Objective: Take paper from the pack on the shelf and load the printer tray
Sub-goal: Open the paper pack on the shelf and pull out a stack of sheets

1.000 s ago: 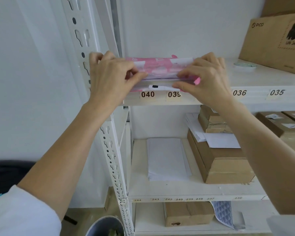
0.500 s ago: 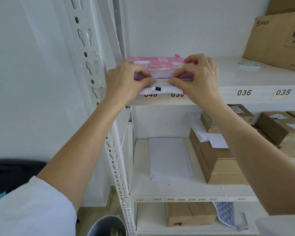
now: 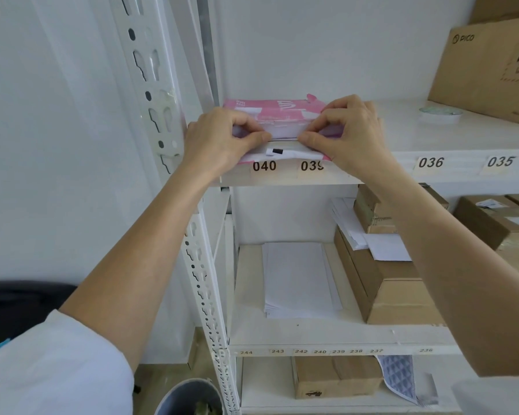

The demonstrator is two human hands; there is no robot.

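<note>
The pink paper pack (image 3: 274, 110) lies at the left front corner of the upper shelf (image 3: 432, 139), hard by the perforated upright (image 3: 150, 94), its opened end facing the person. Both hands are at that open end. The left hand (image 3: 219, 139) pinches the wrapper flap (image 3: 282, 153) near the pack's left corner, thumb on top and fingers curled beneath; the right hand (image 3: 354, 131) does the same near the right corner. The flap is folded down over the shelf's front edge, partly covering the 040 label (image 3: 264, 166) and 039 label (image 3: 311, 166), so that the white edges of the sheets (image 3: 282, 130) stand exposed between the two thumbs.

Holding the wrapper apart with a grip at each corner likely keeps the mouth wide and the pack steady (a one-handed pull would probably drag the whole ream forward). The task seems to be in its opening step: no sheets are out yet, and the printer tray is not in view. Next, I judge, the fingers must slip in to lift a stack squarely.

A separate loose pile of white paper (image 3: 300, 280) rests on the shelf below, beside a cardboard box (image 3: 393, 295).
</note>
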